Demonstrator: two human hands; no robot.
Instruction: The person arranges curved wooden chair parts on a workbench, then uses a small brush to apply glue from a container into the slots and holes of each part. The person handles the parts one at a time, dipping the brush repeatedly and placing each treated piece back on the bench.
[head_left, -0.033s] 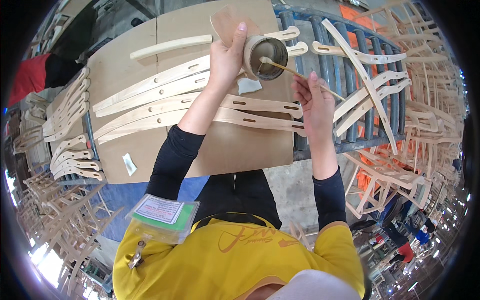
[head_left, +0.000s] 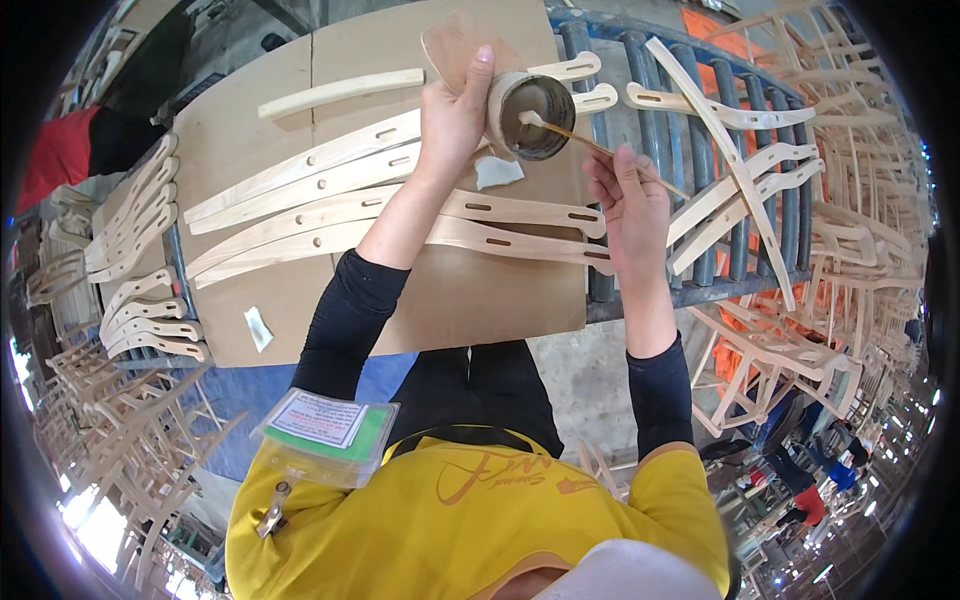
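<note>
My left hand [head_left: 455, 115] is closed around a round cup [head_left: 497, 112], its mouth tilted to the right and its inside coated with grey-brown residue. A flat brown piece [head_left: 465, 48] shows behind my left thumb; I cannot tell whether the hand holds it. Between my right thumb and fingers [head_left: 630, 190] is a thin wooden stick [head_left: 590, 146]. A pale, pasty blob covers its far tip, which is inside the cup. Under my forearms and hands, long curved wooden parts [head_left: 290, 240] with slots and round holes lie side by side on a brown cardboard sheet [head_left: 480, 290].
More slotted wooden parts lie across the blue metal rack [head_left: 705, 265] on the right, one crossing over others. Stacked curved parts [head_left: 150, 330] stand at the left. Small white scraps [head_left: 258, 329] rest on the cardboard. Wooden frames crowd the right, and other people are farther off.
</note>
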